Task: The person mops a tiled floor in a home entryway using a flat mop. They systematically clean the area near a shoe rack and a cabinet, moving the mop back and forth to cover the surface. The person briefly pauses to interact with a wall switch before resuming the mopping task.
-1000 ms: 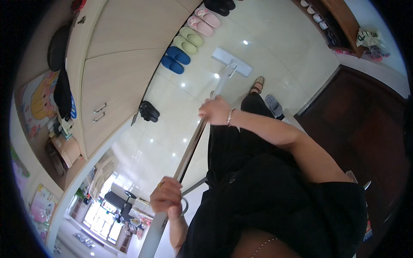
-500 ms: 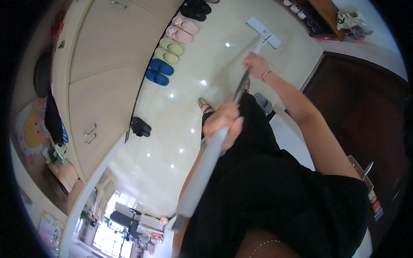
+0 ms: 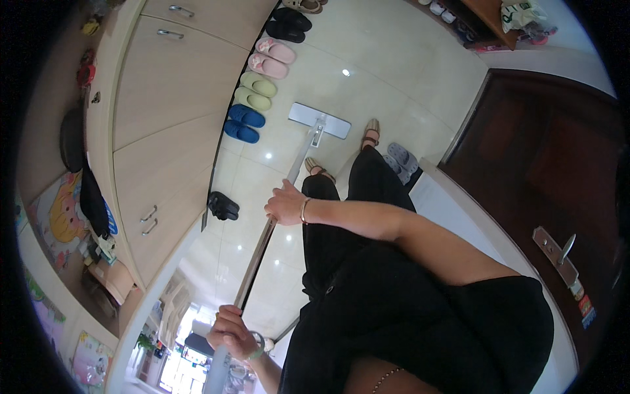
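A flat mop slants across the view, with its long grey-and-white pole held in both hands. Its white rectangular head lies flat on the tiles, just ahead of my feet and close to the row of slippers. My right hand is closed around the middle of the pole, the arm reaching across my body. Lower left, my left hand grips the upper part of the pole, near its white grip. A pale green bangle circles that wrist.
Along the beige cabinet stand blue slippers, green slippers, pink slippers and black shoes. More black shoes sit nearer. Grey clogs rest beside my right foot, by a dark door.
The mop head has swung from the far right toward me and left, near the slippers. Both hands have moved left with the pole, my left hand also lower in view.
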{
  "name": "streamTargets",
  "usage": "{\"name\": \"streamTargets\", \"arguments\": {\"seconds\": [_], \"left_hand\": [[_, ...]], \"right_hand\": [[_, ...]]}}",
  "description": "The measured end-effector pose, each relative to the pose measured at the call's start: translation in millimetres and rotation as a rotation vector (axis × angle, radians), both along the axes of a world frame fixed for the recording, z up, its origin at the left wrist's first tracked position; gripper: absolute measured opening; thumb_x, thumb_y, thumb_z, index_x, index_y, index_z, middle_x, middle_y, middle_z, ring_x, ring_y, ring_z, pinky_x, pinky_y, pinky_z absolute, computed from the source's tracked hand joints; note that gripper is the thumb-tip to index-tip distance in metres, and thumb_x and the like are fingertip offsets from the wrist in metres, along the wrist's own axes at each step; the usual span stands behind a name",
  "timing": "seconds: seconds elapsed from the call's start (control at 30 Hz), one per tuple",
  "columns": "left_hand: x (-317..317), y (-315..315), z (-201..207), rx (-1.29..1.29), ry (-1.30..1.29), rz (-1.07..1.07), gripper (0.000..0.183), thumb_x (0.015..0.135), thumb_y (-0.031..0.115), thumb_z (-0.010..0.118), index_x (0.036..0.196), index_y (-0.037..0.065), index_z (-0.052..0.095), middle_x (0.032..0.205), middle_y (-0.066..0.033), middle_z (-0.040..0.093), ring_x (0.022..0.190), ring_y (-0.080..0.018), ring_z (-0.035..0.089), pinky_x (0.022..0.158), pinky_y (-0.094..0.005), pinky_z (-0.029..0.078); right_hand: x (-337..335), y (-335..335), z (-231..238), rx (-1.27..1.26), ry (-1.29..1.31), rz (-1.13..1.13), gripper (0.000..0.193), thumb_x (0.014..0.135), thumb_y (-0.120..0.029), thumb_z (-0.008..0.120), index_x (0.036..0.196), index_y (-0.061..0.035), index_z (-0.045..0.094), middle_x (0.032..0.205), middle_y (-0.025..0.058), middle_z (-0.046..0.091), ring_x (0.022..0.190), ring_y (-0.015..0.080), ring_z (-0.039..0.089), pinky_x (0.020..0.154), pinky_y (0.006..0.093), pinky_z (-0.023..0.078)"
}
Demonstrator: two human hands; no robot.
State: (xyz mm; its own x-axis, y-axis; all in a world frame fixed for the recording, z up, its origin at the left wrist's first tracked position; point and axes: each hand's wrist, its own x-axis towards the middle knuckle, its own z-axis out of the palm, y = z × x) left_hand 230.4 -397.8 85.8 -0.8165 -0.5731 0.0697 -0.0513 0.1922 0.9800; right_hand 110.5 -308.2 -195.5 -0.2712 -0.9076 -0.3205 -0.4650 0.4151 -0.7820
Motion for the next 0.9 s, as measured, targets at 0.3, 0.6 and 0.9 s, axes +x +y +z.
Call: {"name": "streamTargets", "arguments": {"seconds": [0.3,0.6,0.9], "left_hand": [[-106.9,61.7,-90.1,0.206,0.147,-0.046,0.042,0.09,0.029,0.064,0.059,0.009,0.044,0.056,-0.0037,0.047,0.052,-0.0193,0.043,0.054,-0.0352,0.039],[-211.7,117.8,-184.3,0.315,0.332,-0.501,0.02,0.081,-0.012,0.056,0.078,0.006,0.049,0.078,-0.0079,0.057,0.074,-0.0219,0.055,0.093,-0.0478,0.044],[-69.3,-10.9,-93.2,0.15,0.04,-0.26,0.025,0.092,0.009,0.056,0.071,0.009,0.044,0.064,-0.0079,0.054,0.062,-0.0187,0.049,0.083,-0.0481,0.046]], "right_hand": [[-134.8,117.3,-50.6,0.071,0.319,-0.162,0.007,0.073,-0.024,0.061,0.074,-0.0179,0.065,0.077,0.0034,0.063,0.088,0.0277,0.062,0.076,0.0468,0.044],[-269.1,222.8,-106.9,0.225,0.35,-0.404,0.012,0.073,-0.007,0.057,0.082,-0.0157,0.059,0.085,0.0008,0.06,0.096,0.0235,0.059,0.078,0.0403,0.043],[-111.5,48.0,-77.2,0.079,0.337,-0.273,0.006,0.078,-0.021,0.059,0.082,-0.0228,0.064,0.086,-0.0018,0.061,0.101,0.0188,0.057,0.086,0.0551,0.036]]}}
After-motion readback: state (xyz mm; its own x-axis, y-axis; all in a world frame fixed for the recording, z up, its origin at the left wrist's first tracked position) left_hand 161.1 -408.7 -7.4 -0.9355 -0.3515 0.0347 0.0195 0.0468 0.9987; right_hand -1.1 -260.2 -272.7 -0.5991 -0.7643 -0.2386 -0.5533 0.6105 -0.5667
